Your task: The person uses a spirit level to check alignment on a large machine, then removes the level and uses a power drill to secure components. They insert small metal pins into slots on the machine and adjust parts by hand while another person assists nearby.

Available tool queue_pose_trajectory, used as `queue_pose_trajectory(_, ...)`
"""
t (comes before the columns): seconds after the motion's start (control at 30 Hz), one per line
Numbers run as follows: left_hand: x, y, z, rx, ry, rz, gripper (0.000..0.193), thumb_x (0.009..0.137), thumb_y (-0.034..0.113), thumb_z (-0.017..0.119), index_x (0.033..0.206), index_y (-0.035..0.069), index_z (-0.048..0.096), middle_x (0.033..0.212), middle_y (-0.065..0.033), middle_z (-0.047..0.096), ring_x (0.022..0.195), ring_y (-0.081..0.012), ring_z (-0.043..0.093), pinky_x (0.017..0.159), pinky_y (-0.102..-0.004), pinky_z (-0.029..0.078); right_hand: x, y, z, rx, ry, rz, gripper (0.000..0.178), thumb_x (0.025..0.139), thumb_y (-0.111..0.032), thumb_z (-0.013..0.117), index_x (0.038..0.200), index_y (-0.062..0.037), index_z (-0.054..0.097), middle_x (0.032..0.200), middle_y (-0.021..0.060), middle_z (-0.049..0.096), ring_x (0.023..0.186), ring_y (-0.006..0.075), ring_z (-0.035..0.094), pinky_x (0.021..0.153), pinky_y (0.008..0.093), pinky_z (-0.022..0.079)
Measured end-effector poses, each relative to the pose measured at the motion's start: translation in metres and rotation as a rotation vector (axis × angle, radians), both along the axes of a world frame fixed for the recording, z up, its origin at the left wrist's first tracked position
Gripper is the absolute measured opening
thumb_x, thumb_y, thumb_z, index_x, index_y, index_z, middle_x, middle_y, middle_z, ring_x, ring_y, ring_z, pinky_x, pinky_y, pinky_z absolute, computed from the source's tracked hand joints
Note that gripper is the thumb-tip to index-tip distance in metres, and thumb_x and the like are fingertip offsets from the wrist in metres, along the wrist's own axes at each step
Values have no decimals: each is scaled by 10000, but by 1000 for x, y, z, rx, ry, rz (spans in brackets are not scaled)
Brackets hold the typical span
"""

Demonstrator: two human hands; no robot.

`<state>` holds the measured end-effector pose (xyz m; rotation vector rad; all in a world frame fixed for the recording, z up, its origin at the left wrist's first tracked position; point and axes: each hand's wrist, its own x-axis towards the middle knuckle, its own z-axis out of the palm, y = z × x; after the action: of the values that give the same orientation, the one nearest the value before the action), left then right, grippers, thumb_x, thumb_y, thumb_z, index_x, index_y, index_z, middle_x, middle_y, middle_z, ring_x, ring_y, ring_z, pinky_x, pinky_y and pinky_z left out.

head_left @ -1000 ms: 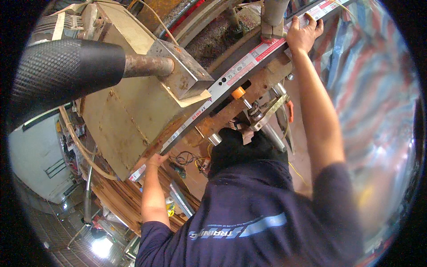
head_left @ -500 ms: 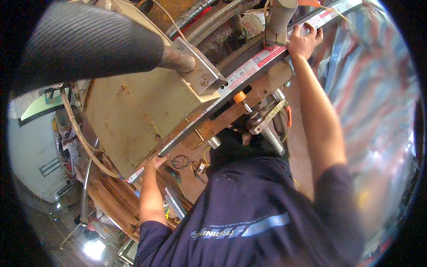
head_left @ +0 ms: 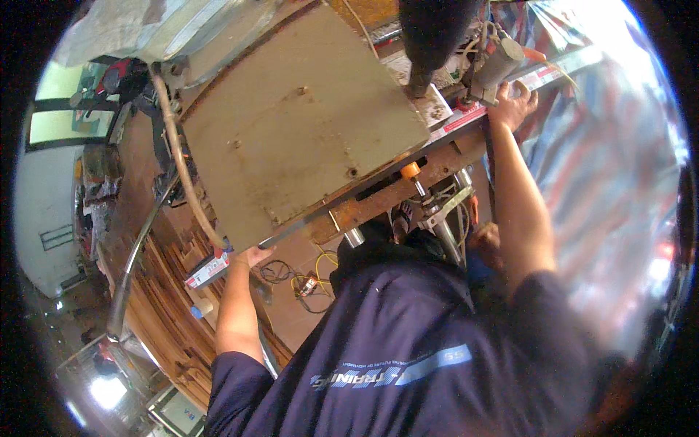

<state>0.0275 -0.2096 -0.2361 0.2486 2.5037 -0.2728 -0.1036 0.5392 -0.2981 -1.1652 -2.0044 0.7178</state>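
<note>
A long, narrow profile strip [head_left: 466,115] with red-and-white printed film runs slantwise along the near edge of a machine. My left hand [head_left: 252,258] grips it close to its left end [head_left: 207,269], thumb stretched along it. Toward the far right my right hand [head_left: 512,109] curls its fingers over the strip, beside a grey cylindrical machine head [head_left: 501,64]. The strip's middle is partly hidden by a large brownish metal plate [head_left: 298,146].
An orange knob [head_left: 411,171] and a metal shaft [head_left: 445,240] project below the strip. A dark cylinder [head_left: 433,33] hangs above. Wooden strips [head_left: 171,320] lie at left, cables [head_left: 291,277] on the floor, and striped plastic sheeting [head_left: 597,167] hangs at right.
The view has swung, so the plate shows more fully and the dark cylinder sits farther right. Both hands keep their hold on the strip. A blurred skin-coloured shape now shows beside the shaft.
</note>
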Motion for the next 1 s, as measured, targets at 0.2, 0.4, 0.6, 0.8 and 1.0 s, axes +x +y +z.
queue_pose_trajectory(0.2,-5,10,6,-102,5,-74,1005,727,978,643,1311,175,797,1250,-160,797,1157,-385,748,1007,-504,585,-7,21,-39,142,-53,70,529,1012,-438,737,1400,-84,667,1686,252,357,1554,436,413,1290,482,364)
queue_pose_trajectory(0.4,2,19,21,147,128,87,837,802,668,829,1452,166,675,1352,-77,753,1202,-314,712,1004,-484,578,12,36,-38,729,-597,256,511,931,-454,795,1334,-143,749,1407,179,681,1443,369,520,1285,647,280)
queue_pose_trajectory(0.6,1,-2,4,523,119,454,1013,622,664,952,1423,106,681,1375,-179,738,1240,-382,704,1122,-503,538,11,22,-10,736,-838,239,732,806,-610,841,1365,-151,732,1459,173,657,1506,338,446,1317,648,196)
queue_pose_trajectory(0.8,5,9,27,280,304,88,941,581,582,971,1295,46,672,1179,-167,746,1075,-406,728,968,-504,594,6,51,-14,533,-890,345,824,887,-540,804,1600,-191,584,1672,179,478,1565,409,408,1281,591,311)
queue_pose_trajectory(1.0,6,1,36,363,317,61,854,571,525,972,1219,46,686,1105,-186,750,1026,-400,742,924,-502,600,79,-10,64,37,-338,306,618,1006,-389,788,1414,54,652,1296,250,733,1218,365,698,1082,436,533)
